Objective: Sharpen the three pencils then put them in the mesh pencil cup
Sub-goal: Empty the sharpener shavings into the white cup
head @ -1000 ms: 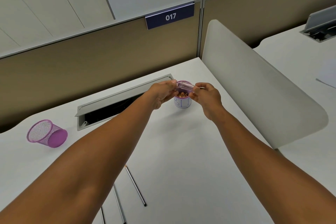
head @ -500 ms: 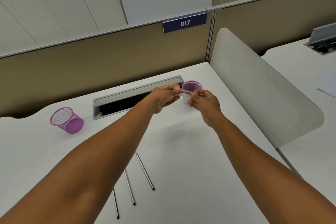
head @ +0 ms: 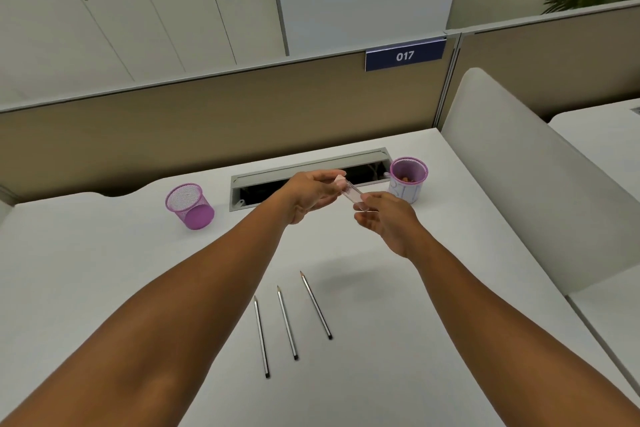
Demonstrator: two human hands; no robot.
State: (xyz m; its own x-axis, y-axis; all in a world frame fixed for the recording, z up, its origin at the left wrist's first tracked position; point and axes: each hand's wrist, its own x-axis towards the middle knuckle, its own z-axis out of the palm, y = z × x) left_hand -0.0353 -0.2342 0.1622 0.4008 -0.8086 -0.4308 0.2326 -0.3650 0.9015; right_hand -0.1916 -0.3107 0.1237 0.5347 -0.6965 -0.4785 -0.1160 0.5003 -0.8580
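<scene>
Holding a small clear sharpener up over the white desk, both hands meet in mid-air: the left hand pinches its pink far end between thumb and curled fingers, and the right hand grips the near end, fingers curled around the clear case. Down on the desk, nearer the person, three pencils lie side by side, apart from each other, tips pointing away. Far left sits the mesh pencil cup, purple, tipped on its side with its mouth facing the camera. Far right, just beyond the hands, a white cup with a purple liner stands upright, brownish bits visible inside. Between the two cups runs the grey cable tray slot, lid raised.
</scene>
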